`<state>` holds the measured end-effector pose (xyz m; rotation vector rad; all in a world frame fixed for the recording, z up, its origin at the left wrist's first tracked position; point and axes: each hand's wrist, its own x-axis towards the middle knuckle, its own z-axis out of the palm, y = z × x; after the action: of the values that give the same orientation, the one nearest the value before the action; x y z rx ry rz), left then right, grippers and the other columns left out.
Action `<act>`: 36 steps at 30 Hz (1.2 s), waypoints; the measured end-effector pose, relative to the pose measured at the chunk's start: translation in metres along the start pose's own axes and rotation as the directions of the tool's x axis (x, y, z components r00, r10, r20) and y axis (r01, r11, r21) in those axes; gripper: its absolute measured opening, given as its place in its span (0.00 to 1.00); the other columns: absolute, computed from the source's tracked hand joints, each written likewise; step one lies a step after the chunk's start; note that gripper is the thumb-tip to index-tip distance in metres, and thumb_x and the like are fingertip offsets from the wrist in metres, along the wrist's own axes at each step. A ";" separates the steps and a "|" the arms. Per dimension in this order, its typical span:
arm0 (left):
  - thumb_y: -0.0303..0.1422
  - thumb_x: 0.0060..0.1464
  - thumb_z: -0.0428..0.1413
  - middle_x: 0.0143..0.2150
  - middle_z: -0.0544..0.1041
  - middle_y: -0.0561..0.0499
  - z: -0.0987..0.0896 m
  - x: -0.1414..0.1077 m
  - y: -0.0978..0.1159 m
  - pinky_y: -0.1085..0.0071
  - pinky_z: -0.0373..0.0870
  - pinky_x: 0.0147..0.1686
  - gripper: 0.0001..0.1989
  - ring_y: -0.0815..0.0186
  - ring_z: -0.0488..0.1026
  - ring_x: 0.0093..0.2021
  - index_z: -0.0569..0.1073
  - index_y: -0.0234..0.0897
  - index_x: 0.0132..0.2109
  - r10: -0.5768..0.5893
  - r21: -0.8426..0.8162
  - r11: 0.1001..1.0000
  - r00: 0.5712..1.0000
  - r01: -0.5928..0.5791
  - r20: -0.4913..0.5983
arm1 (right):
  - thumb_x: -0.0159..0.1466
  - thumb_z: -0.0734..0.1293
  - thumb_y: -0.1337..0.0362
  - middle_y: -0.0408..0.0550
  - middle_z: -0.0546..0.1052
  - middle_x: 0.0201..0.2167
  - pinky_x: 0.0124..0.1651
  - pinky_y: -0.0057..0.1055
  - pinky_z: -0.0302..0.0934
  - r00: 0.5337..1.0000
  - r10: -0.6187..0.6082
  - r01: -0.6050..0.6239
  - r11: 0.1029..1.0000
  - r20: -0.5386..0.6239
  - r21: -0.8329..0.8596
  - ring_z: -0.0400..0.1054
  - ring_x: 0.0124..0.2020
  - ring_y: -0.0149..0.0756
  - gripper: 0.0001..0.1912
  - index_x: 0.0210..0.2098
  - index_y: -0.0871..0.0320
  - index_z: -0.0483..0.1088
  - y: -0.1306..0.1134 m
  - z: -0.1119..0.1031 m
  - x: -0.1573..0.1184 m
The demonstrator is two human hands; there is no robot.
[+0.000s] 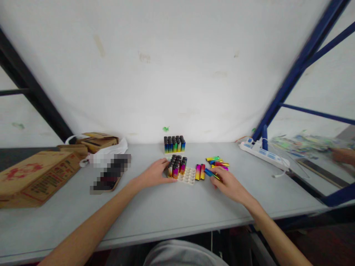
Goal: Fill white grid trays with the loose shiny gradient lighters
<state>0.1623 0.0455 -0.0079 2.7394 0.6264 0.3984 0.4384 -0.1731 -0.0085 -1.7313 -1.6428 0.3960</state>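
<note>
Standing upright in a white tray (189, 176) with round holes are several lighters (175, 169), metallic in colour with black tops; the tray's right part shows bare holes. My left hand (156, 171) curls round the left end of this tray, thumb along the front and fingers behind. Between the fingers of my right hand (225, 181) is a blue and yellow lighter (210, 173), tilted just above the table. Two pink-to-yellow lighters (200, 172) lie side by side between the tray and my right hand. Behind that hand lies a loose pile of lighters (217, 161).
A second block of upright lighters (174, 145) stands near the wall. Cardboard boxes (39, 177), a white plastic bag (111, 151) and a partly blurred phone (112, 173) are at left. At right lie a power strip (263, 154) and cables; another person's hand (344, 155) shows beyond the blue frame.
</note>
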 end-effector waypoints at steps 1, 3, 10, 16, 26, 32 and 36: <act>0.62 0.49 0.61 0.49 0.76 0.41 0.000 0.000 0.000 0.56 0.72 0.55 0.33 0.48 0.74 0.51 0.76 0.38 0.48 -0.004 0.007 1.000 1.000 0.004 0.006 | 0.68 0.62 0.59 0.49 0.78 0.34 0.45 0.40 0.67 0.998 0.034 -0.040 0.991 0.048 0.128 0.73 0.36 0.42 0.12 0.48 0.56 0.69 0.001 0.000 0.008; 0.62 0.49 0.61 0.50 0.76 0.40 0.000 -0.001 -0.001 0.56 0.72 0.55 0.34 0.48 0.74 0.51 0.76 0.37 0.49 -0.005 0.010 1.000 1.000 0.005 0.014 | 0.67 0.62 0.55 0.43 0.74 0.28 0.38 0.34 0.64 0.991 0.068 -0.108 0.919 0.116 0.380 0.70 0.29 0.36 0.12 0.45 0.55 0.66 -0.001 0.001 0.026; 0.60 0.49 0.62 0.48 0.77 0.42 -0.002 -0.001 0.003 0.58 0.72 0.54 0.32 0.49 0.75 0.50 0.76 0.38 0.48 -0.008 0.006 1.000 1.000 0.008 -0.003 | 0.62 0.66 0.40 0.32 0.55 0.20 0.22 0.25 0.42 0.981 0.184 -0.175 0.699 0.063 0.694 0.45 0.19 0.25 0.23 0.35 0.53 0.60 -0.028 0.009 0.092; 0.59 0.49 0.63 0.50 0.77 0.39 -0.002 -0.001 0.003 0.56 0.71 0.56 0.34 0.48 0.74 0.51 0.77 0.34 0.51 0.001 -0.005 1.000 1.000 -0.001 -0.007 | 0.64 0.59 0.35 0.38 0.56 0.19 0.26 0.30 0.46 0.973 0.108 -0.028 0.931 -0.203 0.363 0.51 0.22 0.30 0.30 0.23 0.54 0.56 -0.031 0.035 0.106; 0.60 0.48 0.64 0.53 0.77 0.40 0.002 0.000 -0.002 0.55 0.71 0.56 0.35 0.47 0.74 0.53 0.77 0.37 0.52 0.005 -0.037 0.999 1.000 -0.006 -0.022 | 0.66 0.59 0.46 0.40 0.61 0.20 0.31 0.31 0.47 0.951 0.046 0.012 0.983 -0.306 0.184 0.55 0.25 0.33 0.23 0.23 0.54 0.57 -0.025 0.042 0.090; 0.60 0.48 0.64 0.51 0.78 0.40 0.000 0.001 0.000 0.56 0.72 0.54 0.34 0.48 0.75 0.51 0.78 0.36 0.51 0.013 -0.054 0.998 1.000 -0.014 -0.019 | 0.67 0.59 0.46 0.40 0.62 0.20 0.31 0.31 0.48 0.962 0.045 0.003 0.985 -0.268 0.174 0.56 0.25 0.33 0.23 0.22 0.54 0.57 -0.026 0.043 0.089; 0.60 0.47 0.64 0.51 0.78 0.41 0.000 0.000 -0.001 0.57 0.72 0.55 0.35 0.48 0.75 0.51 0.78 0.37 0.51 0.012 -0.049 0.999 0.999 -0.015 -0.041 | 0.68 0.58 0.48 0.40 0.63 0.20 0.32 0.31 0.50 0.961 0.024 0.019 0.988 -0.276 0.152 0.58 0.26 0.34 0.21 0.24 0.54 0.57 -0.029 0.043 0.085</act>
<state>0.1621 0.0461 -0.0085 2.6959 0.6003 0.4674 0.4012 -0.0810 0.0018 -1.5935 -1.3732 0.2593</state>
